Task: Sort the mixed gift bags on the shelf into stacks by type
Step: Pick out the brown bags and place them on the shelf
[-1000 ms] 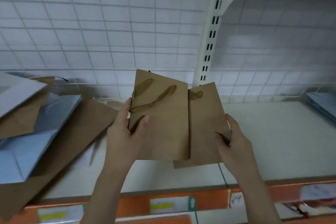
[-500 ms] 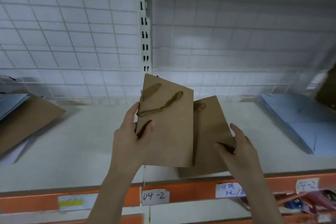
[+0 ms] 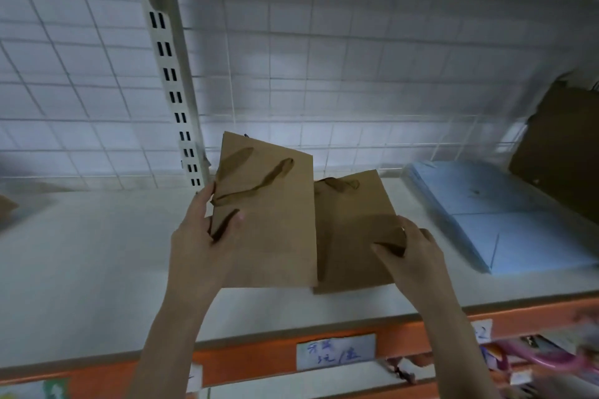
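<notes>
- Two flat brown kraft-paper gift bags with brown ribbon handles are held up at the centre of the frame, above a pale shelf.
- The larger brown bag sits left of centre and overlaps the left edge of the smaller brown bag, which sits lower and to its right.
- Two bare hands show, one on each bag.
- The left hand holds the larger bag at its left edge, about mid-height; its grip is pinching the paper, thumb on the front face over a ribbon end, fingers behind and hidden.
- The right hand holds the smaller bag at its right edge; its grip is pinching, thumb and one finger on a darker folded corner of the paper.
- One stack of flat light-blue paper bags lies on the shelf at the right of the frame, well apart from the hands.
- One dark brown bag leans upright against the white wire-grid back panel at far right, behind the blue stack.
- An orange shelf edge with one white handwritten label runs across the lower frame.
</notes>
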Action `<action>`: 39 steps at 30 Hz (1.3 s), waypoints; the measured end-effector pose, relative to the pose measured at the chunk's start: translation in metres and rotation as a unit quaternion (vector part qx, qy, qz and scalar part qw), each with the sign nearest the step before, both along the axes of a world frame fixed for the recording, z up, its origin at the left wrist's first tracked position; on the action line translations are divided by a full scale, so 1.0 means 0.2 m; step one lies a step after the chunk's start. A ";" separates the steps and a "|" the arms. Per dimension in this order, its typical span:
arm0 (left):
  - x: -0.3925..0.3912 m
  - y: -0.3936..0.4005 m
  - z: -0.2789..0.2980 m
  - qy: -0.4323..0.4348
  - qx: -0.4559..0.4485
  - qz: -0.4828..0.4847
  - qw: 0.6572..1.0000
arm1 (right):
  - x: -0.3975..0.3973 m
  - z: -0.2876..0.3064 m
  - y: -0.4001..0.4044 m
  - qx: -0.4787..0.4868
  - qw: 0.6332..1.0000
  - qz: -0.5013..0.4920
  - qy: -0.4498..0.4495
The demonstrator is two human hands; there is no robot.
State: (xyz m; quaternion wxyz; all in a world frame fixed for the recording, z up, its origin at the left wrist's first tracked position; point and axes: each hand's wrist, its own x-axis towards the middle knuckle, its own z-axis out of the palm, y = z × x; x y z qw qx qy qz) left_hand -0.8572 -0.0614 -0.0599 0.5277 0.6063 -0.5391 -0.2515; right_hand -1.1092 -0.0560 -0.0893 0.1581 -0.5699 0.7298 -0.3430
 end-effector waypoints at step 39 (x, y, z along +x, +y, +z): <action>-1.12 -0.21 -0.30 -0.390 0.126 -0.005 0.912 | -0.69 -0.06 -0.26 0.068 0.977 0.151 0.136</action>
